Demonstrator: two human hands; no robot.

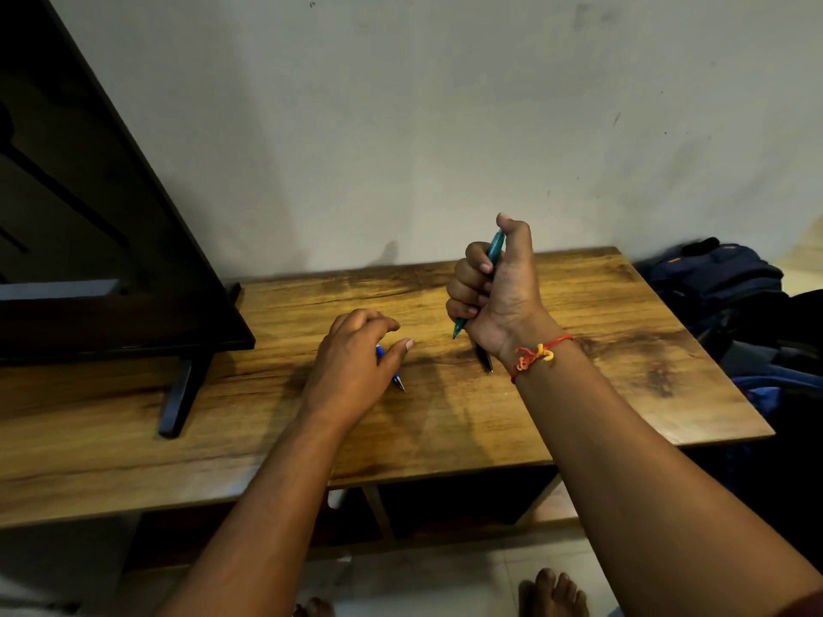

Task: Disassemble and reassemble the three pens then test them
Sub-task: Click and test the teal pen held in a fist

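Head view, from my remote desk: the right hand (494,287) is raised above the wooden table (623,371), fist wrapped round a teal pen (495,249) held nearly upright, tip down. The thumb is capped over its top end, which I read as a grip for working the plunger, either to test the pen or to brace it before it is pulled apart.

The left hand (356,354) is low over a blue pen (397,380) lying on the table, fingers loosely curved and thumb spread. I cannot tell whether it pinches the pen or only covers it. It looks placed to take that pen up.

A third, dark pen (485,362) lies flat on the table, partly hidden below the right wrist, apart from both hands.

All three look whole, so I cannot judge how far along the job is.
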